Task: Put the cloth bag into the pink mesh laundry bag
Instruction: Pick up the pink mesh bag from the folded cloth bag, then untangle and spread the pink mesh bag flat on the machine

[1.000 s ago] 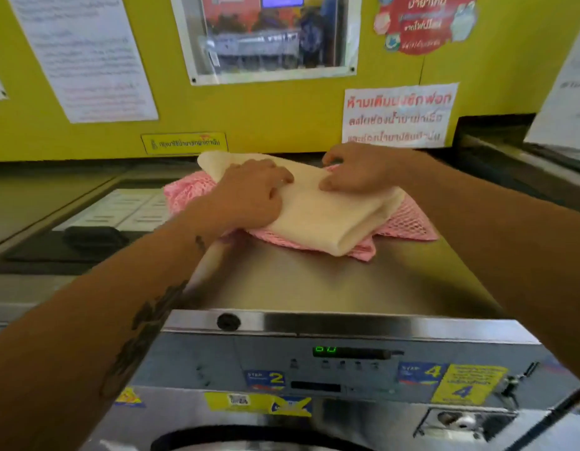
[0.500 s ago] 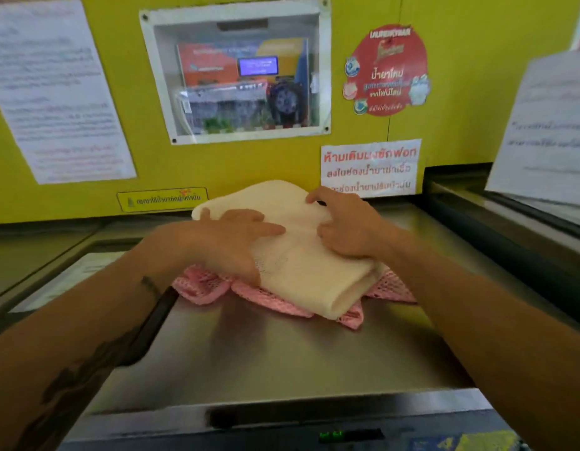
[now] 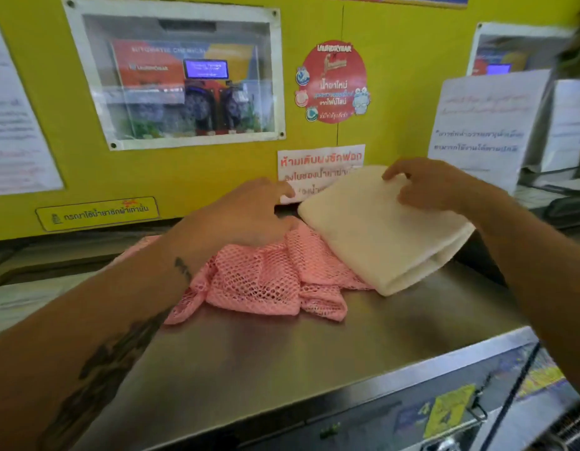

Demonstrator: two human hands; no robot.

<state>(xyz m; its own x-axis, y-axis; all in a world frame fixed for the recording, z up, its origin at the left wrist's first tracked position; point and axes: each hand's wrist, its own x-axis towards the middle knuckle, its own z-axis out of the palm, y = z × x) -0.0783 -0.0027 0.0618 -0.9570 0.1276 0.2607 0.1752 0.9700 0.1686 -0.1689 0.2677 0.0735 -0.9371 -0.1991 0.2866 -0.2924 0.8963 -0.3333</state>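
Pre-insertion step: right hand (image 3: 435, 187) grasps folded cream cloth bag (image 3: 379, 232) at 2 o'clock of crumpled pink mesh laundry bag (image 3: 269, 281); left hand (image 3: 246, 216) rests released on mesh, must find opening next.

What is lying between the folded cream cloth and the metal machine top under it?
In the head view, the pink mesh laundry bag lies crumpled under the cloth bag's left part; its right end overhangs the bare steel top.

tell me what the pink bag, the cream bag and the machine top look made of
Pink mesh laundry bag: open net, likely synthetic; holes show.
Cloth bag: matte cream woven fabric, perhaps cotton; soft folds.
Washing machine top: brushed steel, seemingly; dull grey sheen.
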